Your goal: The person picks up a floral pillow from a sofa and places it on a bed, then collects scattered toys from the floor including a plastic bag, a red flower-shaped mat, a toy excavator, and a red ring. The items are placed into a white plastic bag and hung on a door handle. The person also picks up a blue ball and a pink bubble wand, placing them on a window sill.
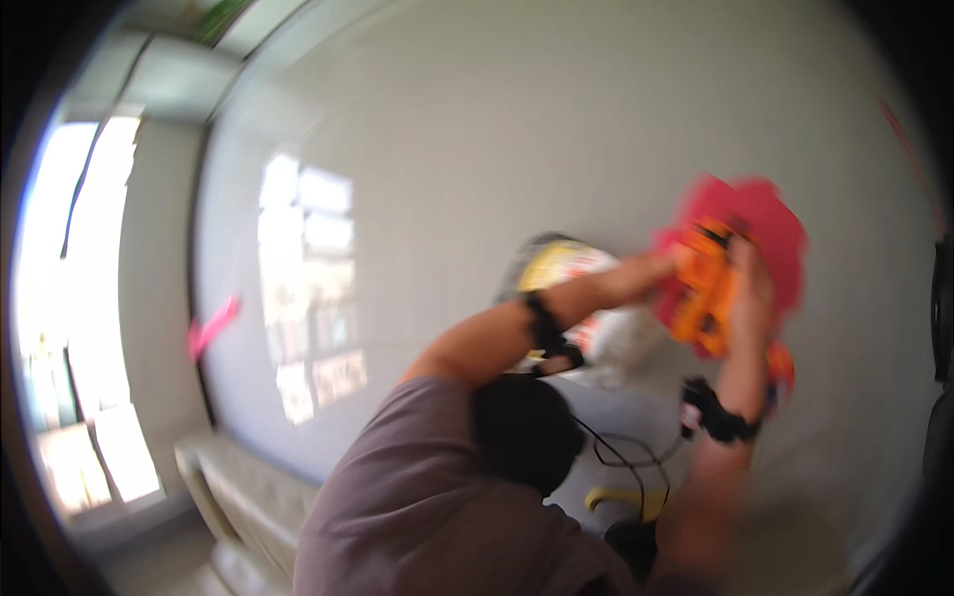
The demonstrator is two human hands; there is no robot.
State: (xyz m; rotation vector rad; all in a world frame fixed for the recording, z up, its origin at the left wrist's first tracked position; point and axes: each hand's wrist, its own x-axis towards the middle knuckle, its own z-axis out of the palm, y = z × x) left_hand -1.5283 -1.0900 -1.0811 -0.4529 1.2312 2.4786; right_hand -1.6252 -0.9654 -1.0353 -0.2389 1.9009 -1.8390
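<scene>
My left hand reaches across to an orange object with dark parts and openings, its exact kind blurred. My right hand presses along the other side of it, so the orange object sits between both hands. Around and behind it shows a red-pink, flat-looking thing with an uneven outline; the picture does not settle whether it is held or lying down. Black bands with small devices are on both wrists. Beneath my left forearm are a yellow, white and red package and a whitish crumpled thing.
A glossy pale tabletop mirrors a window. A pink strip lies by its left edge. Black cables and a yellow curved thing are near my body. An orange and blue item lies beside my right wrist. A light upholstered seat stands lower left.
</scene>
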